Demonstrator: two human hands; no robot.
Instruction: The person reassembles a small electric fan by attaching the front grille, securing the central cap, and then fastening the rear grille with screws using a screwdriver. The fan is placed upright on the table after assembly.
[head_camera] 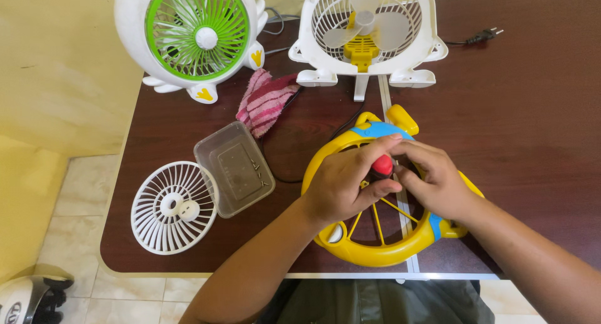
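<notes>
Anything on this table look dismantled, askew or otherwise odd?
Yes. The white fan at the back has no front grille, its blades exposed; a loose white grille lies flat near the left edge. Both hands cover the yellow fan housing.

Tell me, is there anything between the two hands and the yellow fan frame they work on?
Nothing visible does. The left hand and the right hand already rest on the yellow fan frame, and their fingers close around a red-handled tool at its middle. The clear plastic box and the white grille lie apart to the left.
</notes>
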